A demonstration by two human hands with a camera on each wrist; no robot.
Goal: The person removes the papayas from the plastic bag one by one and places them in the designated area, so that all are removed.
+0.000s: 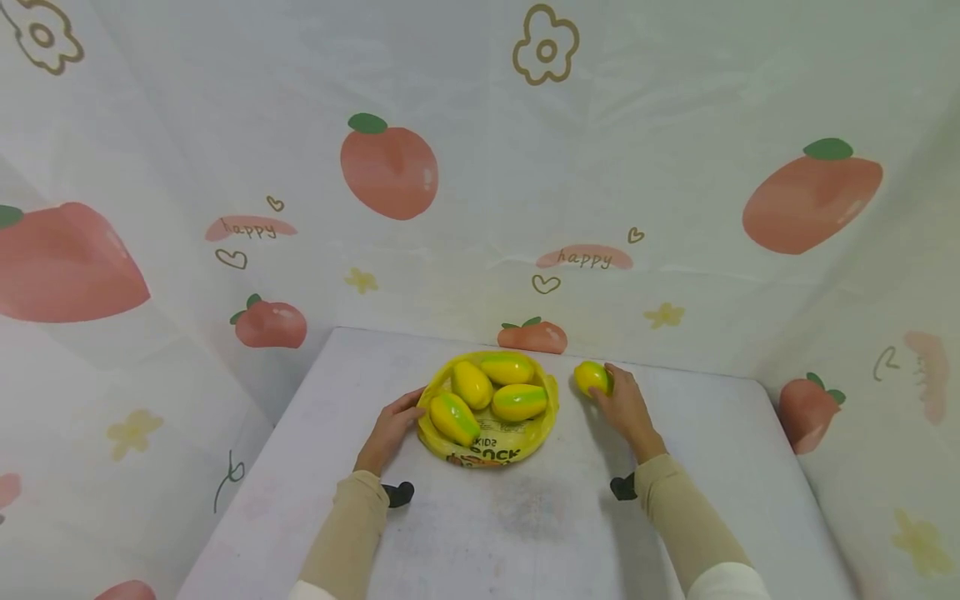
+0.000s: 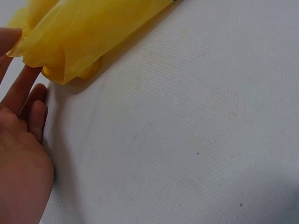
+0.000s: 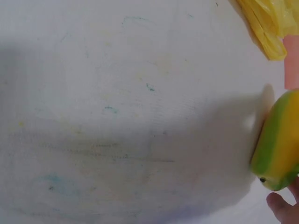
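A yellow plastic bag (image 1: 491, 454) with dark printing on it sits on the table, its rim spread into a round opening. Several yellow-green mangoes (image 1: 472, 385) lie inside. At the bag's left side, my left hand (image 1: 392, 429) holds the rim; in the left wrist view the thumb and a finger meet the yellow plastic (image 2: 93, 37). To the right of the bag, my right hand (image 1: 624, 410) grips another mango (image 1: 591, 378) low over the table. The right wrist view shows this mango (image 3: 278, 140) at its right edge, with fingertips (image 3: 279, 206) at its near end.
The white table (image 1: 517, 533) carries faint stains and scuffs. Pale curtains (image 1: 480, 167) printed with peaches, flowers and hearts rise behind the table and on both sides. A black strap end (image 1: 399, 493) sticks out by the left wrist, another (image 1: 622, 487) by the right.
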